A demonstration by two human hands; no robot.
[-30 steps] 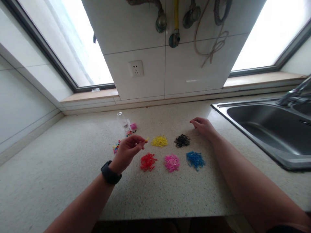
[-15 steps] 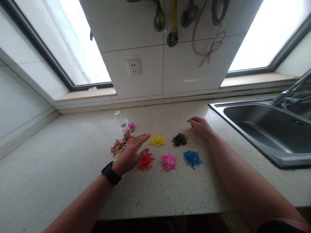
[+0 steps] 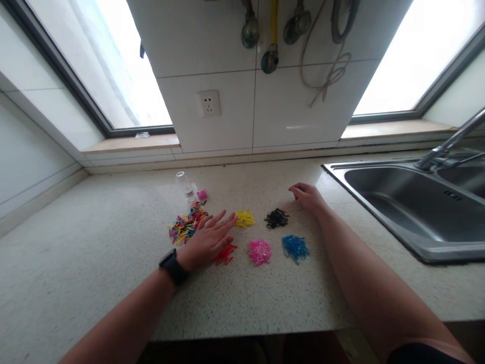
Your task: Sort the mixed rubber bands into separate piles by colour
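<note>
My left hand (image 3: pixel 209 237), with a black watch (image 3: pixel 173 266) on its wrist, is palm down with fingers spread. Its fingertips reach the left edge of a pile of yellow rubber bands (image 3: pixel 244 218). Beneath and beside it lie a mixed-colour heap of rubber bands (image 3: pixel 183 228) and a partly covered red pile (image 3: pixel 226 254). My right hand (image 3: pixel 307 196) rests on the counter with curled fingers, right of and behind a black pile (image 3: pixel 277 218); nothing shows in it. Pink bands (image 3: pixel 259 252) and blue bands (image 3: pixel 295 246) form separate piles nearer me.
Behind the mixed heap lies a clear plastic bottle (image 3: pixel 185 186) beside a small pink object (image 3: pixel 202 195). A steel sink (image 3: pixel 394 202) with a faucet (image 3: pixel 435 154) is set in the counter (image 3: pixel 94 283) at right. The tiled wall carries a socket (image 3: pixel 208 103) and pipe valves.
My left hand has come down at the yellow pile and its fingers have spread apart. The yellow bit seen at its fingertips before no longer shows there. My right hand stays put.
</note>
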